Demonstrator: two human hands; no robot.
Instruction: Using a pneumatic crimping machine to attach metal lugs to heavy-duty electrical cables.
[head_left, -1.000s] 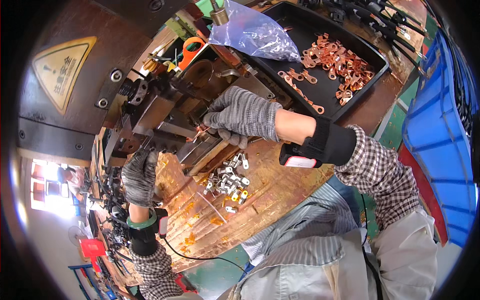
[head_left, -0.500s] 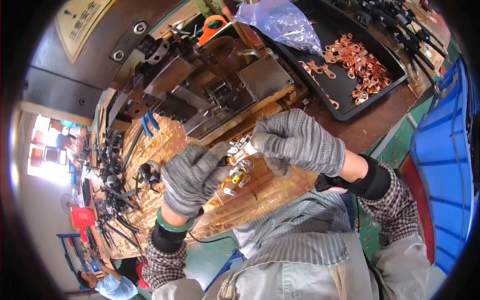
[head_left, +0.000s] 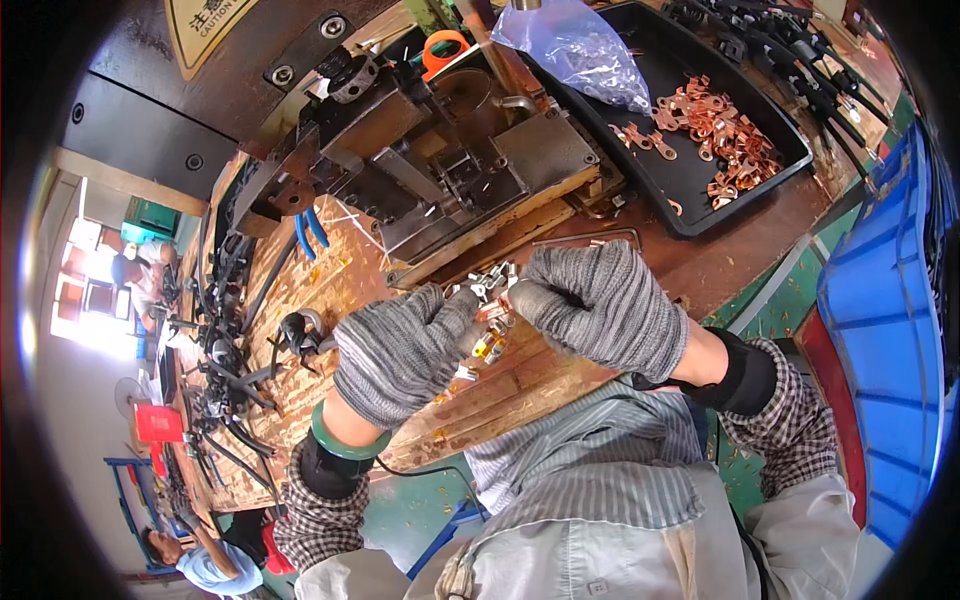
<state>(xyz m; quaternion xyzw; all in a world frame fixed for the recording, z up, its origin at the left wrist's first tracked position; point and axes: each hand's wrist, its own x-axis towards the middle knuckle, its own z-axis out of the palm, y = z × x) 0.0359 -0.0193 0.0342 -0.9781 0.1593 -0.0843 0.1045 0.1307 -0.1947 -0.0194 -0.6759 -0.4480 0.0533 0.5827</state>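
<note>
Grey knitted gloves cover both my hands over the wooden bench. My left hand (head_left: 405,350) has its fingers bent and drawn together, with the tips beside a small heap of silver metal terminals (head_left: 490,278). Facing it from the other side, my right hand (head_left: 605,312) is closed with thumb against forefinger. A copper cable lug (head_left: 494,312) shows between the two sets of fingertips; which hand grips it is hard to make out. Below the lug lie several yellowish and silver terminals (head_left: 488,347). The gloves hide whatever the fingertips hold.
A dark metal press tool (head_left: 440,170) stands just beyond my hands. Right of it, a black tray (head_left: 690,228) holds copper lugs (head_left: 735,150) and a clear bag of silver terminals (head_left: 580,55). Black cables (head_left: 225,370) lie at left; a blue bin (head_left: 885,330) stands at right.
My hands have shifted slightly right in the picture, and my right hand has moved a little lower. The press and tray also sit a bit differently as the view has turned.
</note>
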